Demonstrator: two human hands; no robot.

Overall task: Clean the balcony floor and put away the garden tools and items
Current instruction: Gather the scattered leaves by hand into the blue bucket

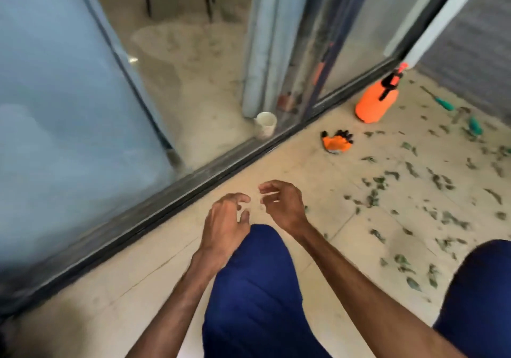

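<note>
Now the left hand [225, 219] and right hand [282, 202] hover above one knee, fingers loosely curled, apart, holding nothing. I think careless sweeping could push leaves [437, 180] into the door track [193, 180]. Further right on the balcony floor [304, 164], orange gloves [338, 142], an upright sprayer [377, 103] and green-handled tools [443, 103] lie in the sweeping path.

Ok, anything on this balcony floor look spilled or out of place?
Yes. Green leaf scraps are strewn across the tiles on the right. Orange gloves lie crumpled near the door track, with an orange sprayer beyond them and green-handled tools loose by the wall.
</note>
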